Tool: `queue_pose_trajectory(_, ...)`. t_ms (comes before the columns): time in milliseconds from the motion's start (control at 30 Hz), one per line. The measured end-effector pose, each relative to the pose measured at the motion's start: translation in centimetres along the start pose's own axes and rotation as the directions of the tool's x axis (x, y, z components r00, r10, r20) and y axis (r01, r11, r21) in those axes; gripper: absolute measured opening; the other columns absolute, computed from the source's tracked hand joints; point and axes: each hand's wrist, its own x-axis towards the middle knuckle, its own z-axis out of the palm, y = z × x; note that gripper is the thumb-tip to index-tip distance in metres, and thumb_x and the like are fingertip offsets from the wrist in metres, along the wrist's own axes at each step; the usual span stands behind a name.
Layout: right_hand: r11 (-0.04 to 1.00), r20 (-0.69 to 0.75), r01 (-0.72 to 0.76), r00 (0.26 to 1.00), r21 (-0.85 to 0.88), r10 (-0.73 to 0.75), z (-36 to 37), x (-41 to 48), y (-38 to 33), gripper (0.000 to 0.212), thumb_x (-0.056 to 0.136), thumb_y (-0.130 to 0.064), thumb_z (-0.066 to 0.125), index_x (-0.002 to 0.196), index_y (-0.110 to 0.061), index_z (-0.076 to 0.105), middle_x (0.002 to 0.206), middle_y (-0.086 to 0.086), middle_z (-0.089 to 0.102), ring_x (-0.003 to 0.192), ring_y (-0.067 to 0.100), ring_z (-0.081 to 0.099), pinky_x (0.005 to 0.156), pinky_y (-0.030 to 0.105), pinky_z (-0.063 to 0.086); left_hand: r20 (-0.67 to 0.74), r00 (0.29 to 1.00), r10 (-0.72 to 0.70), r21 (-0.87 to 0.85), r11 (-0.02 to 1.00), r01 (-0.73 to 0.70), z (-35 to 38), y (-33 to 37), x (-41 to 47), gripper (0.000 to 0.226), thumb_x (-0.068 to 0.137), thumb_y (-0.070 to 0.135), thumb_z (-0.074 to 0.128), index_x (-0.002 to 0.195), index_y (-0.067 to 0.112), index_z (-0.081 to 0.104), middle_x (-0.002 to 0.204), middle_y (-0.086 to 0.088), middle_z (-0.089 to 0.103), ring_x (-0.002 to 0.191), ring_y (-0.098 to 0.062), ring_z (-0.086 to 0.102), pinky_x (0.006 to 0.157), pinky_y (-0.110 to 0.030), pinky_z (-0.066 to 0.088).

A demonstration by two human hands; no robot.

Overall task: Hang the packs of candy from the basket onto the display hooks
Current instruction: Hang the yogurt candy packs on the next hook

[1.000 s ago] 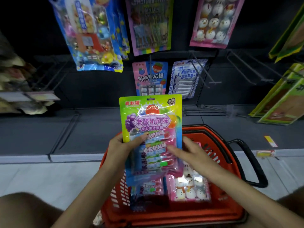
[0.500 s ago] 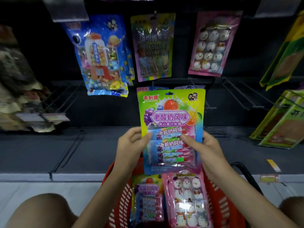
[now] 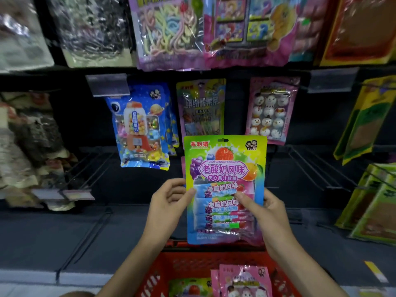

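A green and blue candy pack [image 3: 225,168] with fruit pictures is held upright in front of the dark display wall. My left hand [image 3: 169,200] pinches its left edge and my right hand [image 3: 263,207] grips its right side, thumb across the front. Its hang hole at the top sits just below a hanging purple pack [image 3: 200,108]. Below, the red basket [image 3: 188,266] holds a pink snowman pack [image 3: 244,279] and another green pack [image 3: 188,287].
A blue gumball pack [image 3: 140,127] hangs left and a pink snowman pack [image 3: 270,110] hangs right. Bare wire hooks [image 3: 310,168] stick out at right and at left [image 3: 85,170]. Yellow-green packs [image 3: 368,179] fill the far right; more packs hang above.
Both hands lifted the green pack up out of the basket toward the middle row of hooks. My view tilted upward, so the upper row of packs came into sight.
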Motion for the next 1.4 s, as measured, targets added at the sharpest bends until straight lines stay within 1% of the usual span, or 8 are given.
queue_pose_trajectory(167, 0.998, 0.057, 0.067, 0.996, 0.018, -0.068, 1.7, 1.7, -2.7, 0.021, 0.081, -0.026, 0.084, 0.097, -0.014, 0.079, 0.094, 0.006, 0.080, 0.091, 0.023, 0.077, 0.080, 0.034, 0.059, 0.024, 0.999, 0.027, -0.126, 0.992, -0.024, 0.2, 1.3, 2.1, 0.024, 0.093, 0.028, 0.073, 0.114, 0.016, 0.074, 0.113, 0.000, 0.078, 0.110, -0.018, 0.073, 0.101, -0.045, 0.056)
queue_pose_trajectory(333, 0.989, 0.075, 0.107, 0.991, 0.105, -0.115, 3.6, 3.8, -4.9, 0.024, 0.084, -0.019, 0.081, 0.106, -0.012, 0.077, 0.101, 0.010, 0.081, 0.094, 0.030, 0.078, 0.090, 0.047, 0.059, 0.040, 0.999, 0.034, -0.266, 0.964, -0.022, 0.4, 2.1, 4.3, 0.026, 0.090, 0.024, 0.073, 0.115, 0.015, 0.073, 0.109, -0.001, 0.080, 0.104, -0.019, 0.076, 0.088, -0.032, 0.061)
queue_pose_trajectory(467, 0.985, 0.073, 0.144, 0.986, 0.091, -0.151, 4.9, 5.7, -5.8, 0.024, 0.087, -0.020, 0.080, 0.110, -0.016, 0.077, 0.104, 0.007, 0.081, 0.098, 0.028, 0.078, 0.094, 0.048, 0.059, 0.001, 0.999, 0.036, -0.313, 0.949, -0.034, 0.5, 2.2, 6.0, 0.024, 0.088, 0.024, 0.076, 0.110, 0.015, 0.075, 0.109, -0.006, 0.080, 0.103, -0.026, 0.077, 0.089, -0.045, 0.062)
queue_pose_trajectory(633, 0.978, 0.071, 0.202, 0.976, 0.057, -0.206, 5.7, 7.4, -6.3, 0.020, 0.088, -0.019, 0.079, 0.108, -0.014, 0.077, 0.101, 0.004, 0.081, 0.096, 0.022, 0.078, 0.082, 0.035, 0.063, -0.030, 0.999, 0.044, -0.324, 0.945, -0.051, 0.5, 2.1, 7.5, 0.021, 0.083, 0.035, 0.079, 0.102, 0.027, 0.078, 0.110, -0.006, 0.079, 0.105, -0.027, 0.076, 0.096, -0.055, 0.058)
queue_pose_trajectory(800, 0.975, 0.070, 0.212, 0.974, 0.062, -0.216, 6.0, 8.4, -6.4, 0.020, 0.087, -0.023, 0.081, 0.105, -0.017, 0.078, 0.103, 0.007, 0.080, 0.099, 0.026, 0.078, 0.095, 0.048, 0.059, -0.046, 0.996, 0.072, -0.290, 0.954, -0.082, 0.4, 2.7, 8.1, 0.029, 0.087, 0.033, 0.075, 0.113, 0.020, 0.074, 0.110, 0.002, 0.079, 0.106, -0.016, 0.074, 0.100, -0.045, 0.057)
queue_pose_trajectory(1000, 0.980, 0.064, 0.191, 0.979, 0.056, -0.194, 6.2, 9.2, -6.1, 0.019, 0.084, -0.029, 0.083, 0.101, -0.020, 0.079, 0.103, 0.009, 0.080, 0.099, 0.030, 0.077, 0.097, 0.054, 0.058, -0.071, 0.996, 0.056, -0.295, 0.953, -0.074, 0.6, 2.7, 8.7, 0.030, 0.087, 0.033, 0.076, 0.114, 0.020, 0.074, 0.112, 0.001, 0.079, 0.107, -0.020, 0.075, 0.100, -0.051, 0.056)
queue_pose_trajectory(1267, 0.981, 0.042, 0.192, 0.980, 0.021, -0.193, 6.7, 10.9, -5.6, 0.024, 0.086, -0.028, 0.083, 0.108, -0.023, 0.074, 0.103, -0.001, 0.080, 0.100, 0.019, 0.077, 0.092, 0.040, 0.059, -0.196, 0.979, 0.051, -0.194, 0.977, -0.089, 1.9, 2.0, 9.5, 0.038, 0.086, 0.048, 0.078, 0.118, 0.038, 0.060, 0.106, 0.010, 0.077, 0.102, -0.011, 0.074, 0.094, -0.047, 0.059)
queue_pose_trajectory(1400, 0.978, 0.022, 0.208, 0.978, -0.021, -0.207, 7.0, 12.7, -5.3, 0.028, 0.085, -0.032, 0.084, 0.107, -0.022, 0.070, 0.103, 0.000, 0.079, 0.097, 0.018, 0.076, 0.092, 0.038, 0.060, -0.276, 0.957, 0.087, -0.030, 0.995, -0.099, 3.1, 1.4, 10.7, 0.045, 0.092, 0.056, 0.069, 0.131, 0.047, 0.049, 0.126, 0.016, 0.065, 0.120, -0.008, 0.061, 0.101, -0.043, 0.054)
